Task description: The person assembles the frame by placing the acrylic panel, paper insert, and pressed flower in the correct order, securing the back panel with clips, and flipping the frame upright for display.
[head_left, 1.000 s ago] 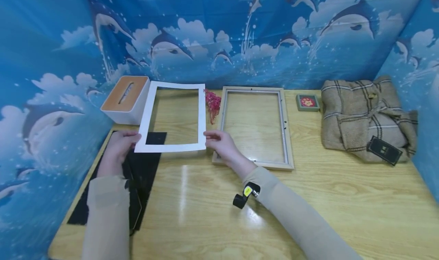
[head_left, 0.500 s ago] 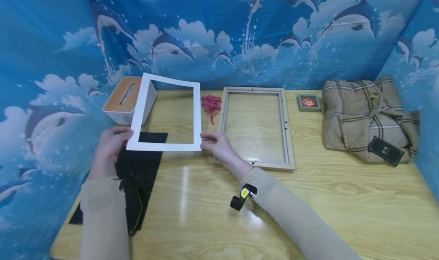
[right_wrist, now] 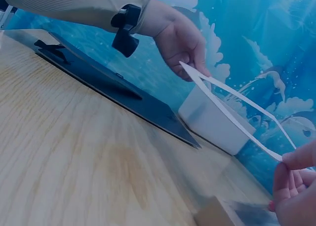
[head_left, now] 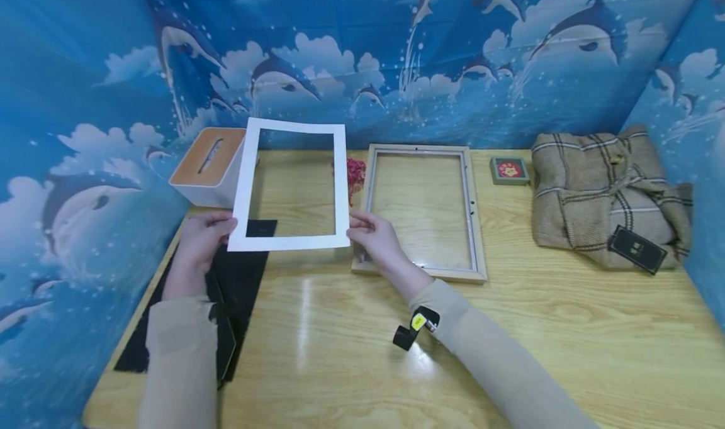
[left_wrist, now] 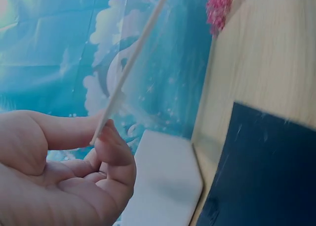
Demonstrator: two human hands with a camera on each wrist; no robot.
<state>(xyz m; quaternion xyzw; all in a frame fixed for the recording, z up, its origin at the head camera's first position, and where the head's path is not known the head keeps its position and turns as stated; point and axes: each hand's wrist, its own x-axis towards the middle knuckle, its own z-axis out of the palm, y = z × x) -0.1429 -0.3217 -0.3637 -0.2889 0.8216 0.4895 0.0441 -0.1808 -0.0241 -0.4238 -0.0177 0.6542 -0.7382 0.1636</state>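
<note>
Both hands hold up a white picture mat (head_left: 291, 243), a flat card border with a rectangular opening, raised above the table. My left hand (head_left: 199, 243) pinches its lower left edge between thumb and fingers; the left wrist view shows the mat (left_wrist: 129, 65) almost edge-on in that pinch. At the lower right corner my right hand (head_left: 378, 237) pinches the other side. Just right of the mat lies a wooden picture frame (head_left: 479, 228) on the table, its near left corner partly behind my right hand. A pink dried flower bunch (head_left: 357, 174) shows between mat and frame, partly covered.
A white tissue box with a wooden lid (head_left: 209, 158) stands at the back left. Below it lies a black backing board (head_left: 246, 290) under the left forearm. A small green box (head_left: 509, 170) and a folded plaid cloth (head_left: 600, 196) with a black tag sit on the right.
The mat swung left and tilted, then came back right and now stands a little higher and straighter. Both hands kept their pinch and moved with it. The frame stayed put.
</note>
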